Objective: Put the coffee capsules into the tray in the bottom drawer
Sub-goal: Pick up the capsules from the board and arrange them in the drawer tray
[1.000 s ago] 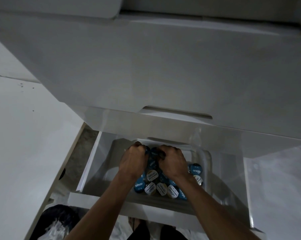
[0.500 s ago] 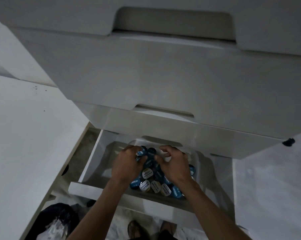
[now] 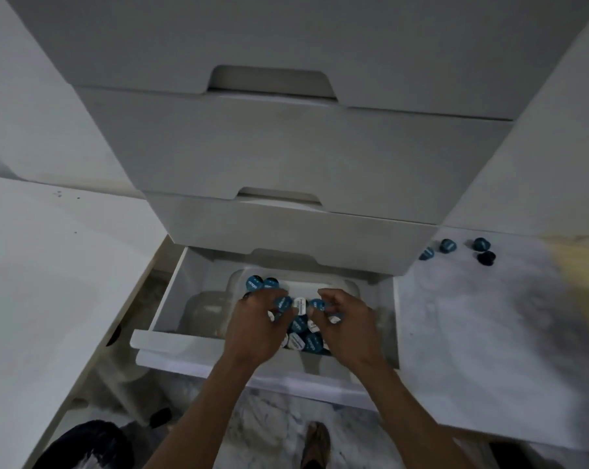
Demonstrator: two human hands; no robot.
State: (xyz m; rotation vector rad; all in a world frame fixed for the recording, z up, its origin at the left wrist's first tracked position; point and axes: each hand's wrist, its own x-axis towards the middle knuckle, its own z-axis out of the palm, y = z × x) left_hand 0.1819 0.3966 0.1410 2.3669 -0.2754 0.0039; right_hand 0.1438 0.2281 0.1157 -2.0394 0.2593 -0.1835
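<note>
The bottom drawer (image 3: 218, 358) is pulled out, with a clear plastic tray (image 3: 342, 286) inside it. Blue and white coffee capsules (image 3: 303, 336) lie heaped in the tray, and two more (image 3: 262, 283) sit at its far left rim. My left hand (image 3: 255, 330) and my right hand (image 3: 352, 330) hover over the heap, a small gap apart, fingers loosely curled and spread. A few capsules (image 3: 299, 304) show between the fingertips of both hands, apparently loose. Several capsules (image 3: 448, 246) lie on the white surface to the right.
Two shut drawer fronts (image 3: 286, 157) overhang the open drawer from above. A white cabinet top (image 3: 49, 282) runs along the left, and a marbled white surface (image 3: 482, 333) lies to the right. A dark bag (image 3: 86, 445) and a foot (image 3: 315, 441) are on the floor below.
Both hands were clenched together on a bunch of capsules over the tray. They have since parted and loosened, and the capsules are dropping onto the heap. The camera has tilted up and back.
</note>
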